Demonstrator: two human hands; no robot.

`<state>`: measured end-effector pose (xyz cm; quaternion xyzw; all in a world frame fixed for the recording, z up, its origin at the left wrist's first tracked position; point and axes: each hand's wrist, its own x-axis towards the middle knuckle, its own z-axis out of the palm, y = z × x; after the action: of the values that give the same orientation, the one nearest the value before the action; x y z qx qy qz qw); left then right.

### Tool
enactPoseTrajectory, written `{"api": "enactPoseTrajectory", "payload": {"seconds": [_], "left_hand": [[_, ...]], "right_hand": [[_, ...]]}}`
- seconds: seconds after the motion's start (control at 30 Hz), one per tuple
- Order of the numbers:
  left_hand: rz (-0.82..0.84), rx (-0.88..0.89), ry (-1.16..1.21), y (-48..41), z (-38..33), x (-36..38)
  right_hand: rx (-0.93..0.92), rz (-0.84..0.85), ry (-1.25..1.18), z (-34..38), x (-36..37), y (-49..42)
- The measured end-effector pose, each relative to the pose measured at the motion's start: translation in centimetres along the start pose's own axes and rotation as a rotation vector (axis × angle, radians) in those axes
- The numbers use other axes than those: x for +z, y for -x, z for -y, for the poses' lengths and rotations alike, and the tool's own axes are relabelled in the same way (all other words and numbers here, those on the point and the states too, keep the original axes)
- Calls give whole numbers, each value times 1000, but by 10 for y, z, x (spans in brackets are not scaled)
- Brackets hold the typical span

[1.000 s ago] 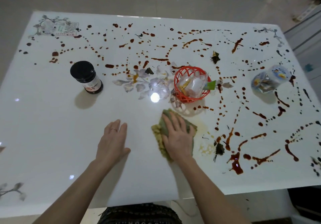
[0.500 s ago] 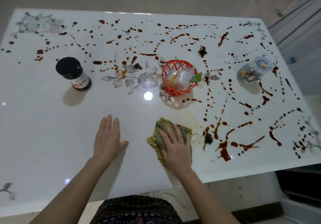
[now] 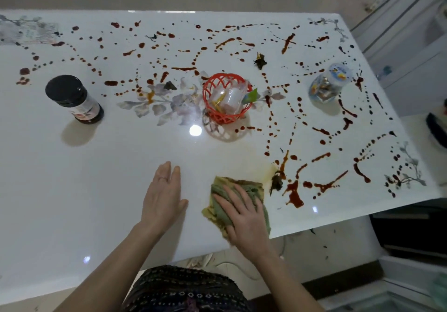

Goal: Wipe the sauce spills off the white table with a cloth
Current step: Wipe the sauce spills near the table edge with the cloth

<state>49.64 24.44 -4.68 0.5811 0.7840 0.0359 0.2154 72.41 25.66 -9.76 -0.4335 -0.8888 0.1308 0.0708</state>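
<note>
Right hand (image 3: 244,217) presses crumpled cloth (image 3: 251,188); long axis unclear.

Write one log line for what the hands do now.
right hand: presses cloth | left hand: flat on table | sauce spills: many left

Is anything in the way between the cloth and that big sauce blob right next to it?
Yes. A small dark scrap lies on the table between the cloth under the right hand and the big sauce blob. Nothing else sits between them.
</note>
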Motion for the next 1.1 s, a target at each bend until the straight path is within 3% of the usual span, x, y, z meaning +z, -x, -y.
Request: {"api": "enactPoseTrajectory", "payload": {"seconds": [0.07,0.17,0.37,0.47,0.73,0.93,1.1], "left_hand": [[-1,27,-6,0,-8,2],[13,52,-17,2,-15,6],[40,92,-41,6,-18,16],[39,112,-56,4,-19,17],[65,133,-119,3,-21,12],[69,75,-78,2,-28,9],[-6,34,90,8,-72,12]], "right_hand": [[2,7,28,-30,-8,4],[188,-18,60,-57,-20,-1],[439,-102,-41,-5,-8,-4],[350,-26,-27,20,0,13],[125,82,13,-18,-10,16],[107,90,-24,-61,-25,4],[107,73,-162,-75,-32,-5]]}}
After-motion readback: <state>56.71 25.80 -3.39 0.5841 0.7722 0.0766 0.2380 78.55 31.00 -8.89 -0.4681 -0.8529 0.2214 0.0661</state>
